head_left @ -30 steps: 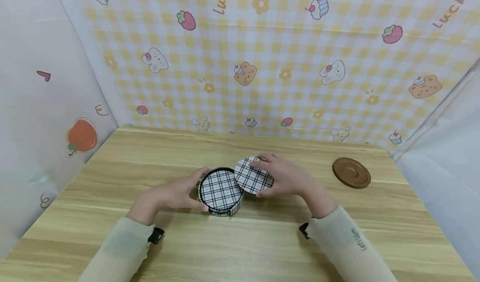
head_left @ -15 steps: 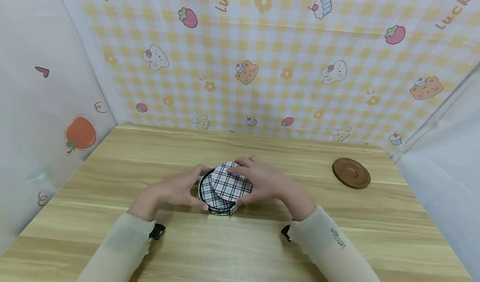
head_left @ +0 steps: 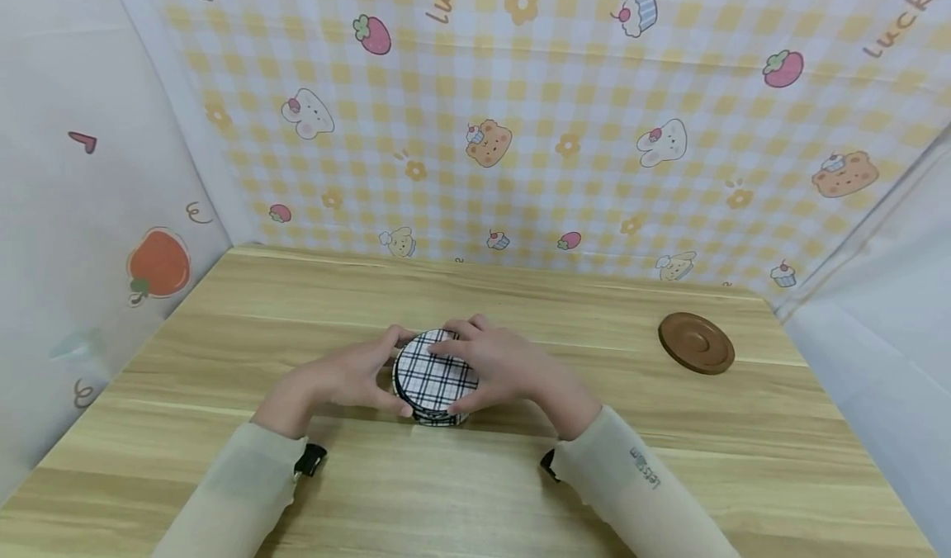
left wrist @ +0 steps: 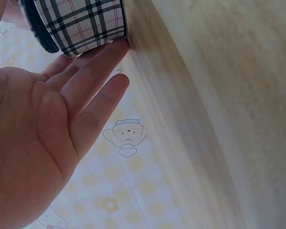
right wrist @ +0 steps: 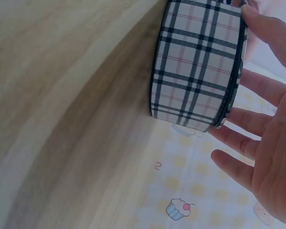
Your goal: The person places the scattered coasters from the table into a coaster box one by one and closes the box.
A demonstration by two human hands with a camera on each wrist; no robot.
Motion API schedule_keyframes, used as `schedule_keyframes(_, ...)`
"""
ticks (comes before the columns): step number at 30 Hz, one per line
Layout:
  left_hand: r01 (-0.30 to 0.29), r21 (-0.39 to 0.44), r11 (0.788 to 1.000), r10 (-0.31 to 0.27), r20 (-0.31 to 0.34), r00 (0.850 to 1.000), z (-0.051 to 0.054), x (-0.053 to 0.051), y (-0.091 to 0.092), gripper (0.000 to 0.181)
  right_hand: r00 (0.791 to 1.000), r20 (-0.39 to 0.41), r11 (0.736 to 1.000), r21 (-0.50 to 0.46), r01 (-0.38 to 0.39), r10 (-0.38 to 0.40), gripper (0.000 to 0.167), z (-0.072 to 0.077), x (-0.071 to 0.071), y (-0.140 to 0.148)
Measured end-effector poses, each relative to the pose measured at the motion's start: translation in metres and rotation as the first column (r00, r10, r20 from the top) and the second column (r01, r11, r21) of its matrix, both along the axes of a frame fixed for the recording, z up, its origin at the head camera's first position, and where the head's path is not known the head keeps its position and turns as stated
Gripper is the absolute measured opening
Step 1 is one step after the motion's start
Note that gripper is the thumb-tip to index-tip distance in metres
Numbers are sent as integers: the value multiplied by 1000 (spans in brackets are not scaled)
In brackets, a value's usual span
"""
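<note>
A round coaster holder covered in black-and-white plaid stands on the wooden table. Its side, with thin red lines in the plaid, fills the upper part of the right wrist view. My left hand grips it from the left, thumb at the front and fingers behind. Over its mouth lies a matching plaid coaster, which my right hand holds by the edge, thumb in front and fingers at the back and on top. Whether the coaster rests fully inside the rim cannot be seen.
A brown round wooden disc with a ringed centre lies at the right of the table. Behind the table hangs a yellow checked cloth with cartoon prints. White cloth walls stand at both sides.
My right hand has carried the plaid coaster leftward, from beside the holder to over its mouth, covering the plaid surface inside. My left hand has stayed at the holder.
</note>
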State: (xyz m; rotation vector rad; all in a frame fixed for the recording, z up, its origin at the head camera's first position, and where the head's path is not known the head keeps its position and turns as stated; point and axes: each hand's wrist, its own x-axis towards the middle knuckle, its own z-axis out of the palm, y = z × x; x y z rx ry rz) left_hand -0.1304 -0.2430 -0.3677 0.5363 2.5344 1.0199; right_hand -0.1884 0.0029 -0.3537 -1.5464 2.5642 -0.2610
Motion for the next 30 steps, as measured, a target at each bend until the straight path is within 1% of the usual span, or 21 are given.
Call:
schedule_keyframes(5,2,0,1000,-2,-3,1000,0,0,0,97,1000,1,1000,10,10,-10,76,-2,1,-2)
schedule_keyframes(12,4,26,1000,-4,19,1000,-1,0,0,96,1000,6,1000,21,15,-16,75,-3,1,-4)
schedule_keyframes(17,-2,19,1000,2,20,1000,-1,0,0,95,998,47,999,14,29,-30,75,-2,1,-3)
schedule_keyframes(19,-7,7,1000,7,17,1000,-1,0,0,95,997,68,999,0,37,-37,74,-2,1,-1)
schedule_keyframes(22,-13,-6,1000,13,15,1000,-1,0,0,95,996,80,999,-14,48,-47,72,-3,0,4)
schedule_keyframes(28,-6,-11,1000,6,-4,1000,-1,0,-1,94,996,46,997,-6,77,-77,72,-7,-4,19)
schedule_keyframes(30,-5,-15,1000,4,-7,1000,-1,0,-1,94,995,48,996,0,92,-92,72,-6,-6,27)
